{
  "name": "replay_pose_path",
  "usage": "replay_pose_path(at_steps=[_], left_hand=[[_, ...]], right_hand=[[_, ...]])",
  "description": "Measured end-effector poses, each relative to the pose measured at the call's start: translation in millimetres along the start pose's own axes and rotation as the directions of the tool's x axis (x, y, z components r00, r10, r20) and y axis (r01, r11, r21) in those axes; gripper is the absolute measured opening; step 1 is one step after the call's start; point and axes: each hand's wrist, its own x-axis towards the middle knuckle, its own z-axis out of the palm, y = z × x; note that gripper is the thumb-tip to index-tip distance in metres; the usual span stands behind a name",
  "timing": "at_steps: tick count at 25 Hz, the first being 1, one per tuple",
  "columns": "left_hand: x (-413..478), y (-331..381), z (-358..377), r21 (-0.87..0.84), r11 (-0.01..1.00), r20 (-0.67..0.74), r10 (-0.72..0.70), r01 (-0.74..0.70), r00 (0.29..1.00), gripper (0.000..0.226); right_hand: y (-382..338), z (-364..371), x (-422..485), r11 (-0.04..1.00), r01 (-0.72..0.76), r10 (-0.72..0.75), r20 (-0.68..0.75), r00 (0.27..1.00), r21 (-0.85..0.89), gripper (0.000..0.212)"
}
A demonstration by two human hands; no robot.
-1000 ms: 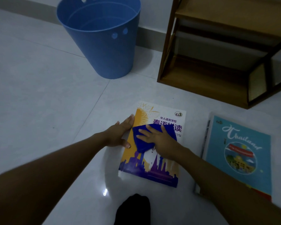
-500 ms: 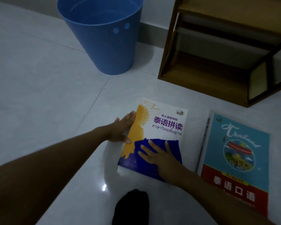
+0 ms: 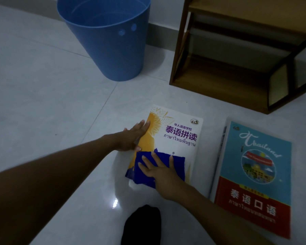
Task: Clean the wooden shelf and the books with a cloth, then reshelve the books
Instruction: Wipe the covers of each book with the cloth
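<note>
A white and yellow book (image 3: 179,137) lies flat on the tiled floor. My left hand (image 3: 134,137) rests on its left edge with straight fingers. My right hand (image 3: 159,172) presses a dark blue cloth (image 3: 177,165) flat onto the lower part of the cover, fingers spread. A second book (image 3: 258,167), blue and red, lies on the floor to the right. The wooden shelf (image 3: 233,80) stands at the upper right with no books in its visible compartments.
A blue plastic bin (image 3: 109,43) stands on the floor at the upper middle, left of the shelf. A dark shape (image 3: 141,225), maybe a sock-covered foot, is at the bottom centre. The white wall runs behind the bin.
My right hand has slid the cloth down from the title area to the lower part of the cover. My left hand stays on the book's left edge.
</note>
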Motion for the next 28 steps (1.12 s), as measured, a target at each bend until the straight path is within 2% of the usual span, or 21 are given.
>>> replay_pose_path(at_steps=[2, 5, 11, 17, 20, 28], left_hand=[[2, 0, 1, -0.006, 1.000, -0.006, -0.009, 0.009, 1.000, 0.102], [2, 1, 1, 0.002, 1.000, -0.027, -0.018, 0.018, 0.999, 0.101], [2, 2, 1, -0.004, 1.000, -0.015, -0.026, 0.026, 1.000, 0.103], [2, 5, 0, 0.013, 0.999, -0.013, -0.035, 0.035, 0.999, 0.106], [-2, 8, -1, 0.010, 0.999, -0.009, -0.041, 0.041, 0.999, 0.104], [0, 6, 1, -0.018, 0.999, -0.016, -0.047, 0.047, 0.999, 0.105]], right_hand=[[-4, 1, 1, 0.995, 0.027, -0.025, 0.028, 0.999, -0.091, 0.095], [-13, 6, 4, 0.976, 0.098, -0.095, 0.025, 0.995, -0.196, 0.092], [-2, 15, -10, 0.981, 0.186, -0.186, -0.001, 0.982, -0.063, 0.080], [35, 30, -49, 0.987, 0.056, -0.057, 0.005, 0.998, 0.148, 0.078], [38, 15, -48, 0.990, 0.019, -0.017, -0.015, 1.000, 0.137, 0.081], [89, -54, 6, 0.981, -0.190, 0.194, -0.107, 0.975, 0.050, 0.079]])
